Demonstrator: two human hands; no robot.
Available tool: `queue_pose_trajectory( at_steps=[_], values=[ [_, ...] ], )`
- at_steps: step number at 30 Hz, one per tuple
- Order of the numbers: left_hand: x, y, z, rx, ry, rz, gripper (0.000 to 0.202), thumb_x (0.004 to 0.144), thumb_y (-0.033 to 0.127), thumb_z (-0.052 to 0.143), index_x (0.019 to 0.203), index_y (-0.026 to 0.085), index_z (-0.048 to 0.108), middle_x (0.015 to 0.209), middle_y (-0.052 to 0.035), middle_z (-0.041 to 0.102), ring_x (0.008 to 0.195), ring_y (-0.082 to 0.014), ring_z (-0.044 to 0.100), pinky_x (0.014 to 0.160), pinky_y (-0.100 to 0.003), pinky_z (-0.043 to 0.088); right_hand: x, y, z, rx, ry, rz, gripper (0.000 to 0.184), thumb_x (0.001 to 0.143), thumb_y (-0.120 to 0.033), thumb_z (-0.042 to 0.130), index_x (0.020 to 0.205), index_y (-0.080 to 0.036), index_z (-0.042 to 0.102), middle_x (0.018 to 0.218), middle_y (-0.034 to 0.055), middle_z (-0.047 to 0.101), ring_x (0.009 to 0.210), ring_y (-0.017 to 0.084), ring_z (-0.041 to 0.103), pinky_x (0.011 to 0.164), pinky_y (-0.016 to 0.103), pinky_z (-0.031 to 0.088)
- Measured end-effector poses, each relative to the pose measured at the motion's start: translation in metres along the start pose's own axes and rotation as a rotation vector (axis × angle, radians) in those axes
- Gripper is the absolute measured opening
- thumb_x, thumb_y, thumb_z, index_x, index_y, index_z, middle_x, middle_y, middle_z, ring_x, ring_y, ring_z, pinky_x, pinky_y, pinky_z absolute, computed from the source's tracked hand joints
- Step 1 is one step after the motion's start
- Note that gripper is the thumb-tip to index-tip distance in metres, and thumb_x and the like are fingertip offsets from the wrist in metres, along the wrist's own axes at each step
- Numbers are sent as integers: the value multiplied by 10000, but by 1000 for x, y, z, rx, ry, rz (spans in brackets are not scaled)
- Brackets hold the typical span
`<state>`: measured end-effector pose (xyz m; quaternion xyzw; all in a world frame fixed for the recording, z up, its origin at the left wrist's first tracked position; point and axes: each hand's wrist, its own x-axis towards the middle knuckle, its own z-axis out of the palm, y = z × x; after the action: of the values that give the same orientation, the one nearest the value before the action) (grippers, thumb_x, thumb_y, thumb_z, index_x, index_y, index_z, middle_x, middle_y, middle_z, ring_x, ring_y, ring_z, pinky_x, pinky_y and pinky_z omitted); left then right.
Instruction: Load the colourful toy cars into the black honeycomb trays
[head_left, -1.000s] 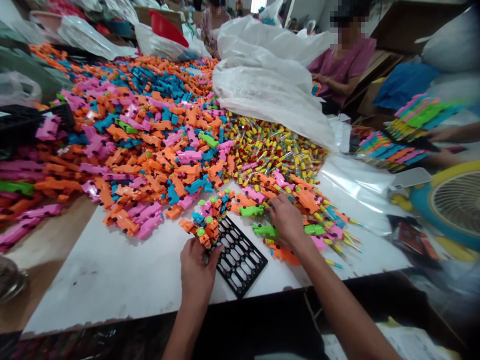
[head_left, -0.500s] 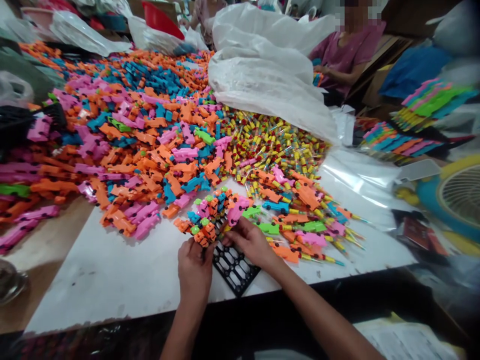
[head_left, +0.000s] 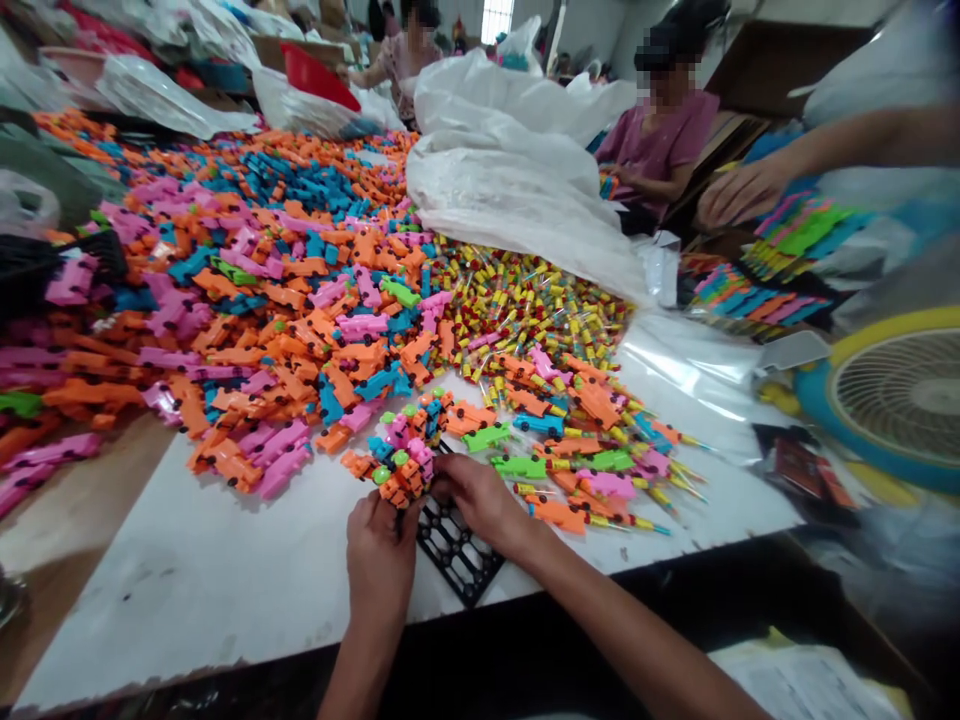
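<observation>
A black grid tray (head_left: 457, 560) lies tilted on the white board, partly under my hands. Small toy cars in orange, pink, blue and green stand bunched (head_left: 397, 440) on its far part. At the near edge of this bunch is my left hand (head_left: 381, 550), fingers closed by the orange pieces; what they grip is hidden. My right hand (head_left: 484, 500) pinches at a pink toy car (head_left: 422, 458) on the right of the bunch, its fingertips partly hidden. Orange and green cars (head_left: 484, 438) lie just beyond the right hand.
A big heap of toy cars (head_left: 300, 300) spreads to the left and back. Yellow-and-red tubes (head_left: 532, 300) are piled beneath white plastic sheeting (head_left: 517, 180). Cars with tubes attached (head_left: 600, 480) lie at right, near a fan (head_left: 900, 390). Another person's hand (head_left: 742, 190) reaches in at upper right.
My right hand has brought the pink toy car left and down to the bunch. Another person's arm has appeared at upper right. The camera view has tilted up slightly.
</observation>
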<state>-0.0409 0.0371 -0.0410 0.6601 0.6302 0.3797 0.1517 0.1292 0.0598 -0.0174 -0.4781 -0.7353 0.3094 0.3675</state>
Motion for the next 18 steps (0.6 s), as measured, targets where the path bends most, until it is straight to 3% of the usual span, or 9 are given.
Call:
queue_pose_trajectory(
  at_steps=[3, 5, 8, 11, 15, 18],
  values=[
    [-2, -2, -6, 26, 41, 13, 269, 840, 416, 580, 914, 183, 691, 833, -62, 644, 775, -234, 604, 697, -360, 499, -3, 4, -43, -188, 210, 37, 334, 869, -69, 412, 1098, -205, 612, 1053, 74, 648, 968, 188, 597, 849, 297, 461],
    [-3, -4, -11, 53, 50, -11, 265, 834, 427, 579, 890, 193, 690, 789, -48, 628, 726, -222, 596, 653, -345, 493, 1, 10, -75, -434, 271, 154, 297, 891, -93, 408, 1024, -198, 652, 1012, 81, 646, 931, 202, 588, 813, 306, 446],
    [-4, -6, -15, 84, 39, -38, 257, 823, 436, 579, 875, 208, 685, 762, -36, 615, 691, -214, 587, 602, -326, 478, 11, 20, -102, -747, 111, 286, 244, 875, -97, 467, 917, -182, 692, 927, 84, 653, 912, 214, 568, 765, 292, 410],
    [-4, -8, -14, 104, 38, -44, 260, 813, 443, 583, 883, 213, 682, 797, -45, 625, 722, -222, 594, 603, -327, 477, 23, 25, -99, -823, -87, 271, 178, 853, -116, 538, 827, -175, 704, 861, 79, 652, 897, 207, 562, 749, 274, 385],
    [-4, -6, -14, 80, 35, -57, 294, 817, 456, 569, 882, 197, 691, 770, -47, 610, 725, -226, 598, 639, -343, 494, 35, 27, -78, -814, -134, 249, 187, 870, -115, 514, 842, -166, 692, 893, 92, 644, 910, 207, 565, 751, 276, 376],
    [-4, -5, -14, 64, 24, -86, 304, 819, 454, 569, 879, 187, 700, 787, -54, 617, 739, -227, 605, 658, -348, 501, 40, 27, -75, -813, -155, 266, 135, 858, -132, 538, 854, -154, 671, 925, 107, 641, 871, 209, 581, 704, 275, 380]
  ],
)
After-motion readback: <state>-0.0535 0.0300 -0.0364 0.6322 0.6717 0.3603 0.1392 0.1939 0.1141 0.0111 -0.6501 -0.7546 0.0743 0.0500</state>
